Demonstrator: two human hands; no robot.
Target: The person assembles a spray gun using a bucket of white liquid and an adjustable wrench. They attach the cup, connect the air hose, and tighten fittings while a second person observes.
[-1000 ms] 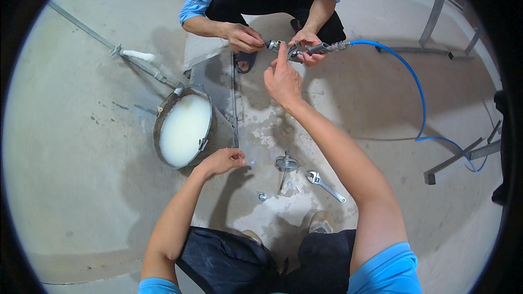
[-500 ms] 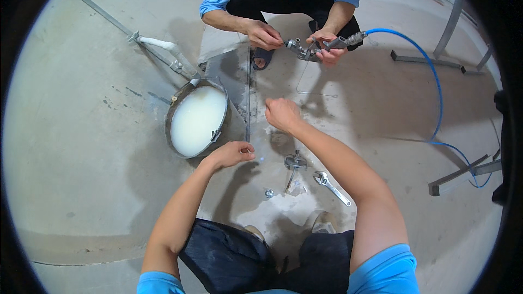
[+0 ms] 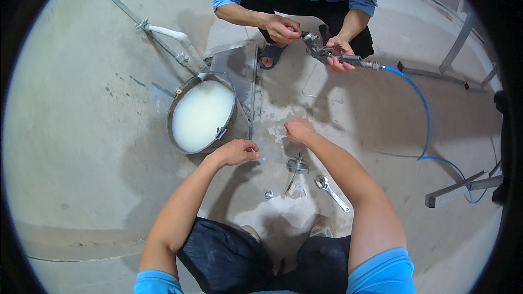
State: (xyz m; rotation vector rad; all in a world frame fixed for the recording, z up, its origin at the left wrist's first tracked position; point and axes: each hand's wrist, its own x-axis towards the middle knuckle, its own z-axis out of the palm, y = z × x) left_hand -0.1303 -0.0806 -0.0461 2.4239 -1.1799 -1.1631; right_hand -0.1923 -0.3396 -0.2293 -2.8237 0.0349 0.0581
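Observation:
My left hand [image 3: 238, 152] is just right of the bucket's lower rim, thumb and fingers pinched together. Something small and pale shows at its fingertips, too small to name. My right hand [image 3: 298, 130] is closed above the floor, knuckles up; its fingertips and anything in them are hidden. Below it lie a round metal lid with a thin tube [image 3: 297, 164], an adjustable wrench [image 3: 331, 193] and a small round metal part [image 3: 268, 194]. Across from me, a crouching person's hands [image 3: 283, 30] hold a metal spray gun [image 3: 321, 50].
A dark bucket [image 3: 239, 122] full of whitish liquid stands at left, beside a white-wrapped pipe [image 3: 177, 38]. From the spray gun a blue hose [image 3: 427, 111] curves down the right side. Metal stand legs [image 3: 455, 189] rest at far right. A thin bent wire [image 3: 322, 98] lies on the floor.
My right hand has drawn back toward me and slightly right, nearer the metal lid. The other person's spray gun has tilted and shifted right in view. My left hand is nearly unmoved.

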